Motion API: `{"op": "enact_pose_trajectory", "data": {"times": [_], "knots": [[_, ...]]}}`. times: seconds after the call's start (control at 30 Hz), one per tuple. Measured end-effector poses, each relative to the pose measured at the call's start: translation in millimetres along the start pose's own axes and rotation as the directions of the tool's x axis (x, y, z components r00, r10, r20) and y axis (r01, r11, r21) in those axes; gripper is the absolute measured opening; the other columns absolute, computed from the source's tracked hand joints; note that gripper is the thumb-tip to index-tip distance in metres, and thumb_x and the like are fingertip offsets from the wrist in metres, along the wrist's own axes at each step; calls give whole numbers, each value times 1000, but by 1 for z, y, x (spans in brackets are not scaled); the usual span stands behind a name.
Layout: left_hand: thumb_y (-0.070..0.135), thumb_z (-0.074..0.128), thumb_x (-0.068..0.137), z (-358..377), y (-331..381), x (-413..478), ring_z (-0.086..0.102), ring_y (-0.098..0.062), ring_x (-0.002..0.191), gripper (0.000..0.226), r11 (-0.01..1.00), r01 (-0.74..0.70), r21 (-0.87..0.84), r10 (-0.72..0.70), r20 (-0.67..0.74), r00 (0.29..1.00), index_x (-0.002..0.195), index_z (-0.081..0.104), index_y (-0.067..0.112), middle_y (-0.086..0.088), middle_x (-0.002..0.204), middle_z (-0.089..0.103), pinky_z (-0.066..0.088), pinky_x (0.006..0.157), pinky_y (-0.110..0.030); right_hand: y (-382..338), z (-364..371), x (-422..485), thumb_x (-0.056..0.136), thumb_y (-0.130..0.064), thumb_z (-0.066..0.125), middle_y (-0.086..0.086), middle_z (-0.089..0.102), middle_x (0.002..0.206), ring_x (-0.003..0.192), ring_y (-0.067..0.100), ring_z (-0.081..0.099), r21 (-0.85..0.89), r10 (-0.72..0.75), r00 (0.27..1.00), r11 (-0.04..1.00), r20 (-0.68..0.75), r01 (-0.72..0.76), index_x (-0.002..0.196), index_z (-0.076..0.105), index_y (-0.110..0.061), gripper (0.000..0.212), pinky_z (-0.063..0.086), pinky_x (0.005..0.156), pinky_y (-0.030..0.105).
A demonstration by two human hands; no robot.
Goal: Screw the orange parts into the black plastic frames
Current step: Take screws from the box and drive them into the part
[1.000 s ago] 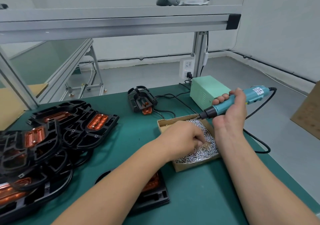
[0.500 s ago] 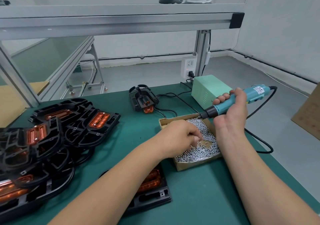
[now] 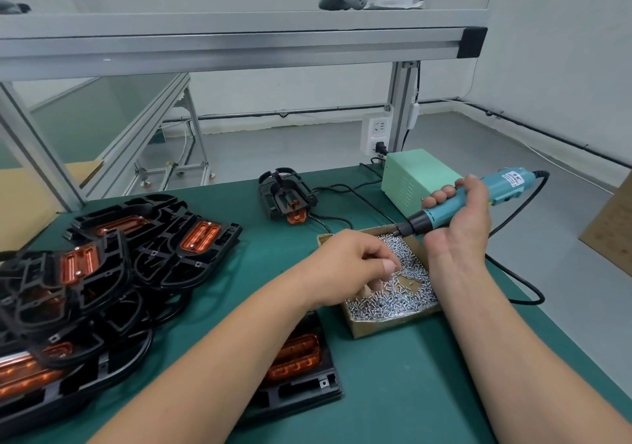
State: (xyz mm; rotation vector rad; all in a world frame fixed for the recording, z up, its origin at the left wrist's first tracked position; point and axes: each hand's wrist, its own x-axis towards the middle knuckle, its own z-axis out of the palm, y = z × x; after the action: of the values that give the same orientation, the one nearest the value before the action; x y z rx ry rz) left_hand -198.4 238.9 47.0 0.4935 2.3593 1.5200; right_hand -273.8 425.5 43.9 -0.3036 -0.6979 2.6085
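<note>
A black plastic frame [image 3: 301,389] with an orange part [image 3: 297,358] lies on the green table under my left forearm. My left hand [image 3: 349,265] hovers over a cardboard box of small silver screws [image 3: 400,293], its fingers curled and pinched together among the screws; whether a screw is between them I cannot see. My right hand [image 3: 458,217] grips a teal electric screwdriver [image 3: 461,200], held slanted above the box's far side with its tip pointing left and down.
A heap of black frames with orange parts [image 3: 102,272] fills the left of the table. One more frame [image 3: 287,197] lies at the back centre. A pale green power box [image 3: 413,176] stands behind the screw box, with black cables [image 3: 513,282] trailing right.
My left hand has lifted slightly from the screws and drawn its fingers together. The right hand and screwdriver have hardly moved.
</note>
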Motion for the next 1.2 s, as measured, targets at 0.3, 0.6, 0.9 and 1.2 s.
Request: {"op": "enact_pose_trajectory", "data": {"times": [0.3, 0.6, 0.9, 1.2], "knots": [[10, 65, 103, -27, -4, -32, 57, -10, 70, 5, 794, 140, -591, -121, 72, 990, 100, 70, 10, -6, 88, 67, 46, 54, -18, 1, 0, -3, 97, -18, 70, 1, 59, 71, 59, 14, 57, -12, 13, 1000, 1000, 8, -13, 93, 59, -13, 13, 52, 57, 28], [12, 69, 94, -67, -29, -87, 46, -11, 66, 4, 697, 134, -705, -162, 28, 986, 96, 72, 11, -7, 89, 61, 34, 48, -18, 8, 7, -19, 96, -21, 72, 2, 58, 75, 63, 14, 56, -58, 55, 994, 997, 89, -50, 99, 59, -13, 15, 52, 60, 28], [15, 88, 71, -84, -54, -121, 45, -8, 59, 31, 812, 102, -575, -220, -140, 965, 100, 82, 7, -11, 84, 66, 33, 48, -18, 25, 13, -57, 101, -24, 67, 0, 55, 77, 64, 12, 53, -140, 137, 945, 985, 298, -99, 99, 61, -15, 11, 50, 60, 26], [13, 84, 79, -73, -54, -127, 42, -6, 58, 26, 856, 102, -508, -187, -121, 975, 104, 82, 8, -2, 80, 64, 33, 49, -17, 37, 14, -89, 101, -27, 65, 0, 53, 77, 64, 13, 51, -182, 268, 883, 960, 386, -212, 100, 61, -14, 13, 50, 59, 26]]}}
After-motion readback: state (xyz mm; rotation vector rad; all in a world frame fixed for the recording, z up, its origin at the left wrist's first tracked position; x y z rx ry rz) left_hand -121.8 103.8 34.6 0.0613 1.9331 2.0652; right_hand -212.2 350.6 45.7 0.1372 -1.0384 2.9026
